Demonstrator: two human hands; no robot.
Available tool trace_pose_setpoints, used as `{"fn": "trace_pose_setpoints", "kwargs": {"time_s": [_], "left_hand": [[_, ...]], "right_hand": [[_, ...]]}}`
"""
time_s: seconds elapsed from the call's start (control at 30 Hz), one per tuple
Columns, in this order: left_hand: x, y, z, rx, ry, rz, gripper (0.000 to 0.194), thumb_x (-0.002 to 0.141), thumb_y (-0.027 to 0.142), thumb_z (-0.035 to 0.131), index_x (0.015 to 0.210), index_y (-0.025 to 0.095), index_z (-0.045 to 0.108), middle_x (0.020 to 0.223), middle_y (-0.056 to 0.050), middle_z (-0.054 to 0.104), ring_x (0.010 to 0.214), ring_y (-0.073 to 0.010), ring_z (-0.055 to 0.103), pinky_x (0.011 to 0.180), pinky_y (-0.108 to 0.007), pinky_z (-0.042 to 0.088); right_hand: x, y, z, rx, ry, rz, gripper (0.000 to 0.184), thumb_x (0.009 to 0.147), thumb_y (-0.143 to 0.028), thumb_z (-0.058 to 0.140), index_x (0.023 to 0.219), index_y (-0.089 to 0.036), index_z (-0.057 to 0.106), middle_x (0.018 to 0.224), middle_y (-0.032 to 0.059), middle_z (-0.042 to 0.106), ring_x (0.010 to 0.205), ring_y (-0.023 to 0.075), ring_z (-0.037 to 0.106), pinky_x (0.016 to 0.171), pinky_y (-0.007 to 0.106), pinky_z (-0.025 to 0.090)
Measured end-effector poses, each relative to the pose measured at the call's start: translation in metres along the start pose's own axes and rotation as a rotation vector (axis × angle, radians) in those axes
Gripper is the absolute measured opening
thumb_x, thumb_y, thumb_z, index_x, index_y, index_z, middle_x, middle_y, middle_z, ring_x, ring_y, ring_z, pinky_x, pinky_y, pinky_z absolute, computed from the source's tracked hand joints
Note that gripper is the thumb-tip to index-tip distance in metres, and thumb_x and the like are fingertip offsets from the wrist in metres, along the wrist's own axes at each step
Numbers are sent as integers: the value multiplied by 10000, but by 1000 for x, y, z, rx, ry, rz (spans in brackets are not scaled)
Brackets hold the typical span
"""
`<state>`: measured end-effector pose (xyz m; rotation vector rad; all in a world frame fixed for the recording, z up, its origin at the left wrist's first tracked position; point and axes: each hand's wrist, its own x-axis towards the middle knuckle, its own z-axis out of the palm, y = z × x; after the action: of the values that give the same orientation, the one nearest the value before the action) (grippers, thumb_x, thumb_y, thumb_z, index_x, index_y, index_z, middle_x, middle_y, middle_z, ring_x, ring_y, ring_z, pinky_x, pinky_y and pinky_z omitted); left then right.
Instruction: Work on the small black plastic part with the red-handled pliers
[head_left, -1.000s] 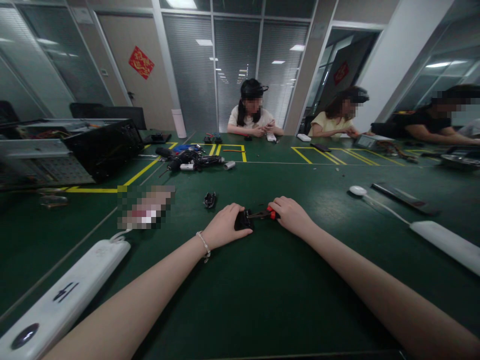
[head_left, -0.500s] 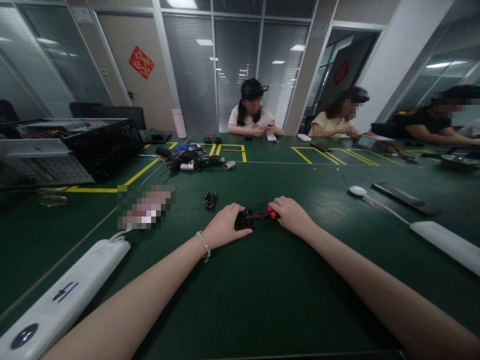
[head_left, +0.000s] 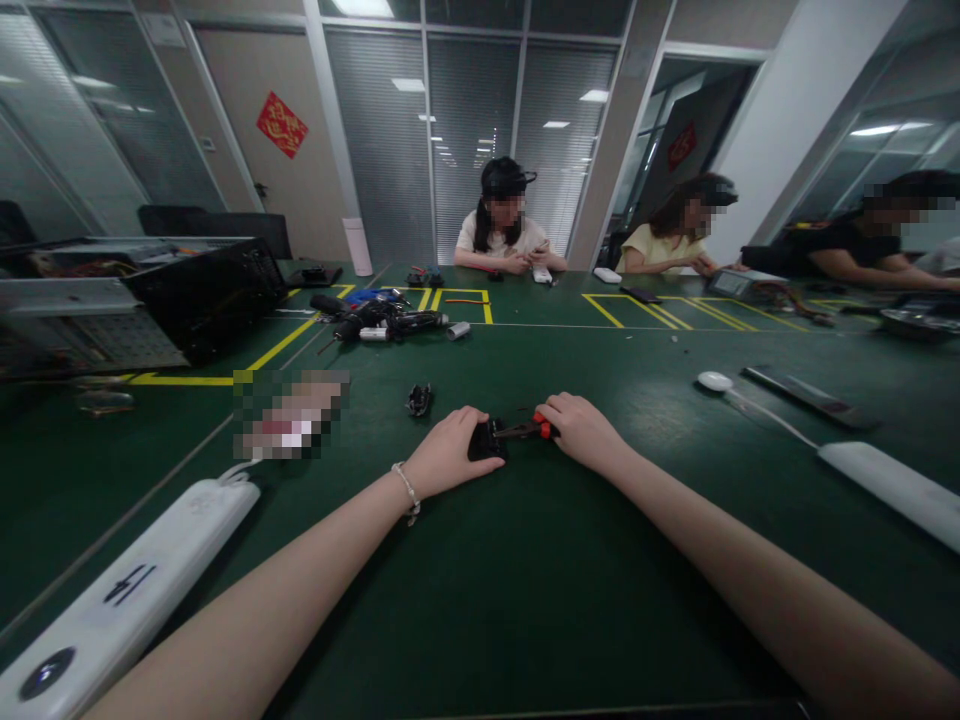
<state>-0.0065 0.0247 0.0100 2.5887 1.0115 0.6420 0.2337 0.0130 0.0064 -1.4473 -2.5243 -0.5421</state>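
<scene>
White, with black marks, one power strip [head_left: 135, 590] lay well to the near left of the black part [head_left: 487, 442], its near end cut off by the frame; past it, a pixelated patch [head_left: 292, 415] hid whatever lay there, and one computer case [head_left: 225, 300] ran out of view farther left. Beyond and left of the part was a tangled heap [head_left: 382, 315], too jumbled to count, with two small white cylinders [head_left: 459, 330] at it. One small black component [head_left: 420, 400] sat just left of the part. The left hand [head_left: 446, 452] clamped the part, covering some of it, with a broad reach of green tabletop [head_left: 570, 580] between it and the near edge. Apart from that hand, the right hand [head_left: 581, 430] was closed round one pair of red-handled pliers [head_left: 544, 425], tips at the part; whether they gripped it I couldn't tell. More tabletop separated the part from one white oval device [head_left: 715, 381], one dark bar [head_left: 806, 396] and a second strip [head_left: 892, 490], cut off at right. Three co-workers [head_left: 502, 235] sat beyond.
</scene>
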Motion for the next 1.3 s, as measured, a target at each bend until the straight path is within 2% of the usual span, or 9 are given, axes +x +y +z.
{"fn": "trace_pose_setpoints", "kwargs": {"time_s": [1.3], "left_hand": [[0, 0, -1, -3, -9, -12, 487, 686, 473, 584, 1053, 181, 452, 1022, -69, 510, 934, -235, 508, 810, -363, 414]], "right_hand": [[1, -2, -2, -9, -16, 19, 327, 630, -69, 541, 949, -140, 544, 904, 78, 555, 810, 192, 474, 701, 301, 382]]}}
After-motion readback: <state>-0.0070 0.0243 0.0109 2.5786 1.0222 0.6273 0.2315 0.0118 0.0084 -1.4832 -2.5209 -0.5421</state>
